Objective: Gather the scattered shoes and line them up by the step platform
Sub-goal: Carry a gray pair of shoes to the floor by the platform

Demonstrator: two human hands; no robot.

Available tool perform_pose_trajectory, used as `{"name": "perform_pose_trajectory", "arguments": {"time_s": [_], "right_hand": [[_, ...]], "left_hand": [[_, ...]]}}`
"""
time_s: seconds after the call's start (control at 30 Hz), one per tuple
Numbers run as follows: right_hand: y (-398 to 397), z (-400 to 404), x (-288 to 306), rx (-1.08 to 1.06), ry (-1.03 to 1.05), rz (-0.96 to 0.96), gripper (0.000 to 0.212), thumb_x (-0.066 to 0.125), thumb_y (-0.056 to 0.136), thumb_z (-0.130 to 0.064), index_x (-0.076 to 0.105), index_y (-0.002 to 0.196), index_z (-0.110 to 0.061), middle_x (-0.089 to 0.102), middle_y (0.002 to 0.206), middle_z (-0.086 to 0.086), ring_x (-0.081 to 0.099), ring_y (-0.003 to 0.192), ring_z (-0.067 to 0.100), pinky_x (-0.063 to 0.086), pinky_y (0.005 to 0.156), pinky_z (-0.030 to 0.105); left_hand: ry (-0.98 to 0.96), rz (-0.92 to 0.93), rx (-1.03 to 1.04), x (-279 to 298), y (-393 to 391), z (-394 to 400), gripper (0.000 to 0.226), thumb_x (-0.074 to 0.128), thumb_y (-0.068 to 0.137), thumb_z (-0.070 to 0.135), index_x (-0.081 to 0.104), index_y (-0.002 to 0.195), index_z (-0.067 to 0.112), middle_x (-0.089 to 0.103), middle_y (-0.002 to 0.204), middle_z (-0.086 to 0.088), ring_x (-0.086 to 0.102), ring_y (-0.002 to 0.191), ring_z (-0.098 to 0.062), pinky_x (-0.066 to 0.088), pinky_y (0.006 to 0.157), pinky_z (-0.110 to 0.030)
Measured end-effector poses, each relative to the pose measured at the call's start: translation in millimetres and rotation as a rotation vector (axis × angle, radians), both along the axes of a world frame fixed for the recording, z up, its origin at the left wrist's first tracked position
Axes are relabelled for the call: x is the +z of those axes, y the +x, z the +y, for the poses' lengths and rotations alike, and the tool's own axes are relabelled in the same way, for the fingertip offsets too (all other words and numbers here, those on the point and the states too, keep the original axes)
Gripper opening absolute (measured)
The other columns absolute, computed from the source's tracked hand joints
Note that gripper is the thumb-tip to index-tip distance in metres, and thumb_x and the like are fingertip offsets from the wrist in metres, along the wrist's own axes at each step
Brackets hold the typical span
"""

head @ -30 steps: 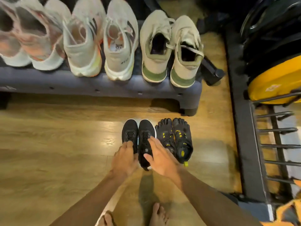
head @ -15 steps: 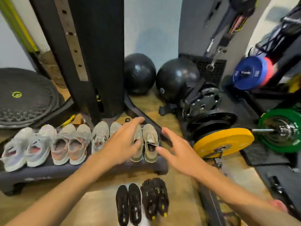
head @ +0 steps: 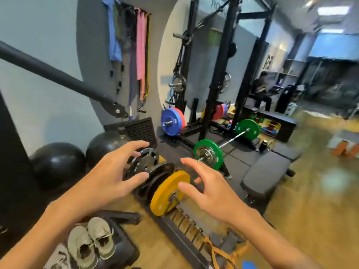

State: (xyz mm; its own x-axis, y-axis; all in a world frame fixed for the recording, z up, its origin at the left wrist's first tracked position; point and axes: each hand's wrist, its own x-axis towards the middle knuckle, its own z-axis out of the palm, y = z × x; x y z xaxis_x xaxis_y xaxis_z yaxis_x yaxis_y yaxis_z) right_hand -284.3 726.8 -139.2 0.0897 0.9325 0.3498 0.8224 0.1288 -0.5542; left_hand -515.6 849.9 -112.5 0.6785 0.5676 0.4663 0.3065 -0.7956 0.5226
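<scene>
We see both hands raised in front of us, holding nothing: the left hand (head: 108, 177) has its fingers spread and loosely bent, and the right hand (head: 211, 191) is likewise spread with fingers apart. Low at the left, a pair of grey-green shoes (head: 91, 243) sits side by side on the dark step platform (head: 124, 249), well below the hands. Beyond our fingers a yellow weight plate (head: 169, 193) stands on edge in a floor rack (head: 186, 230), beside black plates (head: 143, 164).
</scene>
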Motion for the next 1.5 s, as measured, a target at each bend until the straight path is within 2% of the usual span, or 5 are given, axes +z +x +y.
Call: {"name": "perform_pose_trajectory", "arguments": {"time_s": [0.33, 0.5, 0.9, 1.2, 1.5], "right_hand": [[142.6, -220.9, 49.1, -0.534, 0.11, -0.106, 0.064, 0.044, 0.084, -0.07, 0.035, 0.142, -0.043, 0.039, 0.141, -0.029, 0.034, 0.111, -0.024, 0.029, 0.085, -0.004], [194.8, -357.8, 44.3, -0.748, 0.154, -0.077, 0.066, 0.047, 0.086, -0.066, 0.037, 0.144, -0.036, 0.042, 0.145, -0.022, 0.035, 0.131, -0.008, 0.039, 0.105, 0.025], [278.6, -702.2, 43.4, -1.249, 0.134, -0.059, 0.077, 0.042, 0.081, -0.075, 0.036, 0.144, -0.032, 0.046, 0.143, -0.015, 0.041, 0.132, 0.001, 0.046, 0.099, 0.034], [346.0, -874.8, 6.2, -1.644, 0.112, 0.015, 0.048, 0.057, 0.092, -0.049, 0.051, 0.135, -0.029, 0.052, 0.136, -0.019, 0.049, 0.092, -0.014, 0.04, 0.071, 0.003], [393.0, -995.7, -14.2, -2.097, -0.031, 0.136, 0.055, 0.052, 0.093, -0.053, 0.042, 0.142, -0.029, 0.047, 0.142, -0.013, 0.051, 0.103, -0.001, 0.038, 0.073, 0.0]], "left_hand": [[0.039, -0.062, -0.515, 48.9, 211.8, -135.5, 0.057, 0.071, 0.083, 0.032, 0.042, 0.131, 0.044, 0.056, 0.123, 0.024, 0.051, 0.115, 0.008, 0.051, 0.087, -0.022], [0.079, -0.051, -0.716, 62.2, 309.3, -249.2, 0.054, 0.069, 0.084, 0.033, 0.042, 0.13, 0.043, 0.051, 0.125, 0.03, 0.05, 0.114, 0.01, 0.05, 0.084, -0.018], [0.024, 0.017, -1.277, 61.6, 529.2, -575.0, 0.052, 0.068, 0.083, 0.035, 0.044, 0.13, 0.037, 0.049, 0.131, 0.025, 0.053, 0.113, 0.008, 0.054, 0.089, -0.029], [-0.103, 0.06, -1.707, 7.8, 697.7, -780.5, 0.052, 0.071, 0.083, 0.025, 0.047, 0.127, 0.034, 0.05, 0.13, 0.024, 0.055, 0.113, 0.002, 0.054, 0.088, -0.033], [-0.071, 0.2, -2.088, -2.7, 851.0, -963.4, 0.05, 0.069, 0.084, 0.032, 0.046, 0.128, 0.038, 0.051, 0.129, 0.026, 0.054, 0.113, 0.005, 0.055, 0.086, -0.029]]}}
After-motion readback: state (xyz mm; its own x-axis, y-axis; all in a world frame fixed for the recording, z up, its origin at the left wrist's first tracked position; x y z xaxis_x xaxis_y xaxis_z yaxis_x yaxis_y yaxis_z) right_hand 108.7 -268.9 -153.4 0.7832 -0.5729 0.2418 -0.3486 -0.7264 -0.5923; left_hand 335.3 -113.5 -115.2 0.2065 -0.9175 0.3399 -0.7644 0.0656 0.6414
